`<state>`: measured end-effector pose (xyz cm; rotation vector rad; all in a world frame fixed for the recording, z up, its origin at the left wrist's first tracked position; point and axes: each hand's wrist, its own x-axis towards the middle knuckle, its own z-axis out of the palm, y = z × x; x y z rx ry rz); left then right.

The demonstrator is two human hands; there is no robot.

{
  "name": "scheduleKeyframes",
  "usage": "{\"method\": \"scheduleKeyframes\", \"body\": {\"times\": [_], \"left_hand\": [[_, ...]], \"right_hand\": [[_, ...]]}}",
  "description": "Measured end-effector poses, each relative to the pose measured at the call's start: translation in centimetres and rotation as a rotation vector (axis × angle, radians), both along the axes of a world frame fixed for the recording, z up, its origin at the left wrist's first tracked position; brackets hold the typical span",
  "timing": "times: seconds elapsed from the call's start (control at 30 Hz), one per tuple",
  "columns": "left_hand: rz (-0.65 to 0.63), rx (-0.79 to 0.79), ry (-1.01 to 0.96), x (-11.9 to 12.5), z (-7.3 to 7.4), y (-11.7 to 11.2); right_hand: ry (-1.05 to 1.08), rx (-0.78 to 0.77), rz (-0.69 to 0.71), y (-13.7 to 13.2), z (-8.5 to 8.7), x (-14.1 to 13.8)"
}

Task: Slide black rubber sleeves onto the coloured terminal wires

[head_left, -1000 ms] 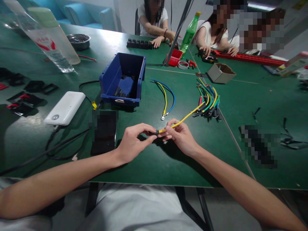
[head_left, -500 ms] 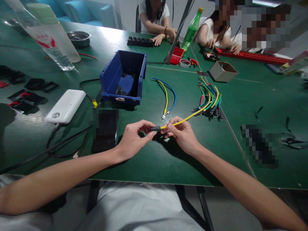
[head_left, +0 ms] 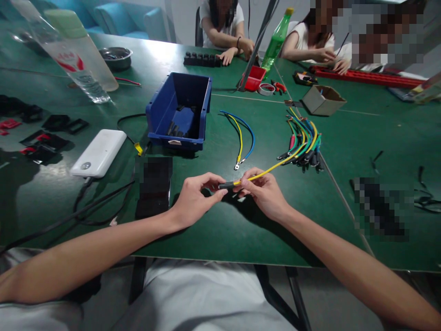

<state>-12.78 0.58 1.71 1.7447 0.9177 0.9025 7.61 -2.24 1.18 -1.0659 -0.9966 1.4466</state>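
A yellow wire [head_left: 272, 168] runs between my hands, with a short black sleeve [head_left: 226, 185] around its left end. My left hand [head_left: 196, 202] pinches the sleeve's tip between thumb and fingers. Just behind the sleeve, my right hand [head_left: 265, 193] grips the wire, whose far end reaches over a bundle of wires [head_left: 303, 142] in yellow, green and blue with black ends. Beyond my fingers lie a loose yellow wire [head_left: 240, 138] and a blue wire [head_left: 253, 135] with metal ring terminals. Short black pieces [head_left: 174, 128] lie inside a blue bin [head_left: 189, 145].
On the left are a black phone [head_left: 155, 188], a white power bank [head_left: 99, 154] with cables and two leaning bottles. A small cardboard box [head_left: 324, 103], a red container [head_left: 254, 79] and a green bottle [head_left: 277, 43] stand farther back. Co-workers sit across the table.
The view has shifted slightly. My hands keep nearly the same hold on the wire and sleeve, the sleeve now tilting slightly more. Across the table, a co-worker's hand has risen.
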Motion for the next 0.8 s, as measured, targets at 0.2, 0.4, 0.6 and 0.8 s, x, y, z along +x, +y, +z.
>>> {"method": "scheduleKeyframes", "body": {"times": [0.2, 0.4, 0.6, 0.8], "left_hand": [[0.001, 0.044, 0.032, -0.11, -0.18, -0.02], [-0.012, 0.033, 0.05, -0.02, -0.19, 0.02], [-0.037, -0.044, 0.02, 0.04, -0.12, 0.07], [-0.033, -0.041, 0.018, 0.13, 0.09, 0.08]], "right_hand": [[-0.038, 0.008, -0.014, -0.11, -0.02, -0.14], [-0.053, 0.013, -0.027, -0.16, -0.09, -0.13], [-0.07, 0.023, -0.03, -0.21, -0.02, -0.12], [-0.063, -0.004, -0.039, -0.23, 0.01, -0.21]]}}
